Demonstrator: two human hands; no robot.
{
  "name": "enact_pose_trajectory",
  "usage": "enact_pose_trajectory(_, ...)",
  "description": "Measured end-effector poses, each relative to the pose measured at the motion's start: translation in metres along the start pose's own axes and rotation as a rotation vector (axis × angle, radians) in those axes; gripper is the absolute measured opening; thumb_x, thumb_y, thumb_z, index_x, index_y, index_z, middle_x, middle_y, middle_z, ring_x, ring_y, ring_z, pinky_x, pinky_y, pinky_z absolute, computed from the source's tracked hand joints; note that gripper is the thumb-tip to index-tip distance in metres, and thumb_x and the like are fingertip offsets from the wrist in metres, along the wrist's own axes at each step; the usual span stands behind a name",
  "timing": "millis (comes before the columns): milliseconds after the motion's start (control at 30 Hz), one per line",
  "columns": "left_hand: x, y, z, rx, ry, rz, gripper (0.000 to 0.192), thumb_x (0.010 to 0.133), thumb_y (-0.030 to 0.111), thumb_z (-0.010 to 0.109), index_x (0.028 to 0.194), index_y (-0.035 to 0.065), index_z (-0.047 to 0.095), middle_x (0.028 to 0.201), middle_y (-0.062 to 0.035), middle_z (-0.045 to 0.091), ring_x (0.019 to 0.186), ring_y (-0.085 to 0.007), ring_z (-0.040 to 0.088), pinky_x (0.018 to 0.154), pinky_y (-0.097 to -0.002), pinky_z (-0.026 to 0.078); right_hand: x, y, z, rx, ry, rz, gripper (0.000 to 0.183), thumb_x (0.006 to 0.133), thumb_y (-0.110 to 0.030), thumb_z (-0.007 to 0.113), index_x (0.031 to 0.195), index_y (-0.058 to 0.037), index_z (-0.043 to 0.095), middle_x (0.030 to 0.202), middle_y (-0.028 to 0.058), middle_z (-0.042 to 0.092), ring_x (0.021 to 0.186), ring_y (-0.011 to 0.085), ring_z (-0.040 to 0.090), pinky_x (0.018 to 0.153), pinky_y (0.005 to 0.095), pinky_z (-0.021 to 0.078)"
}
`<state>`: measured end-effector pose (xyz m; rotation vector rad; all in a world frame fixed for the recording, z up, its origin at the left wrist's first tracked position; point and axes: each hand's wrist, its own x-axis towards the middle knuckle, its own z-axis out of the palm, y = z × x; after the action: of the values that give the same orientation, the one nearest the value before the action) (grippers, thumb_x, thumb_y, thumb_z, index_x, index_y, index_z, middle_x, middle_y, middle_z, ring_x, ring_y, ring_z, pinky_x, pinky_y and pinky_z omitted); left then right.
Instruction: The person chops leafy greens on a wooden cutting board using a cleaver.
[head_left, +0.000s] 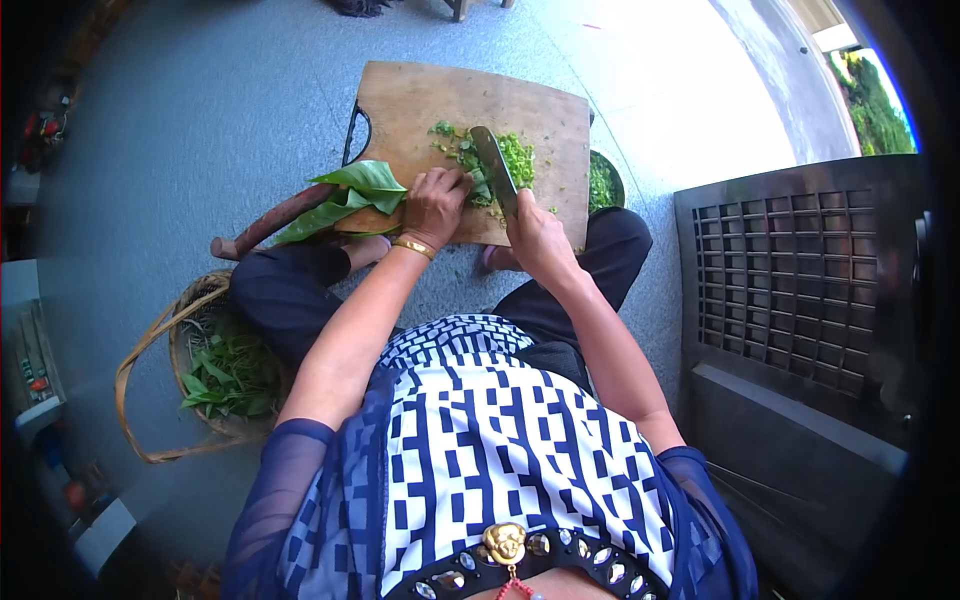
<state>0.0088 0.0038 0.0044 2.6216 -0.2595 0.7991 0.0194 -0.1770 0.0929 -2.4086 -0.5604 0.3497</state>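
My left hand presses a bunch of broad green leaves onto a wooden cutting board. The leaves stick out to the left, past the board's edge. In my right hand is a knife with a dark, wide blade; its handle is hidden in my grip. The blade stands close to the fingertips of my left hand, at the cut end of the bunch. Finely chopped greens lie around the blade, mostly on its right side.
A wicker basket with a tall handle holds leafy greens by my left leg. Partly under the board's right edge, a round container holds chopped greens. A reddish wooden pole slants beside the board. To the right stands a dark lattice panel.
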Motion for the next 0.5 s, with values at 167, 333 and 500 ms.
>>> enact_pose_trajectory(167, 0.0, 0.0, -0.001, 0.013, 0.02, -0.002, 0.019, 0.074, 0.011, 0.057, 0.09, 0.0124, 0.068, 0.094, -0.0006, 0.064, 0.088, -0.0196, 0.057, 0.075, -0.0345, 0.045, -0.009, 0.005, 0.007, -0.036, -0.016, -0.034, 0.011, 0.088, -0.008, 0.044, 0.091, 0.0003, 0.038, 0.067, 0.0297, 0.058, 0.067, 0.0497, 0.057, 0.063, 0.0564, 0.0439)
enact_pose_trajectory(333, 0.0, 0.0, -0.002, 0.013, -0.008, 0.001, 0.022, 0.074, 0.011, 0.057, 0.093, 0.0132, 0.068, 0.094, -0.0006, 0.063, 0.088, -0.0192, 0.057, 0.076, -0.0345, 0.045, 0.004, -0.005, 0.01, -0.052, -0.082, 0.041, 0.012, 0.088, -0.008, 0.044, 0.092, 0.0015, 0.038, 0.071, 0.0307, 0.058, 0.071, 0.049, 0.058, 0.064, 0.0563, 0.0445)
enact_pose_trajectory(500, 0.001, 0.001, 0.0, 0.037, -0.01, 0.005, 0.025, 0.074, 0.012, 0.056, 0.096, 0.0128, 0.069, 0.094, -0.0018, 0.063, 0.087, -0.0201, 0.057, 0.075, -0.0351, 0.045, 0.029, -0.001, 0.023, -0.114, -0.032, 0.007, 0.012, 0.088, -0.008, 0.044, 0.092, 0.0026, 0.04, 0.074, 0.0302, 0.059, 0.072, 0.048, 0.059, 0.064, 0.0546, 0.0457)
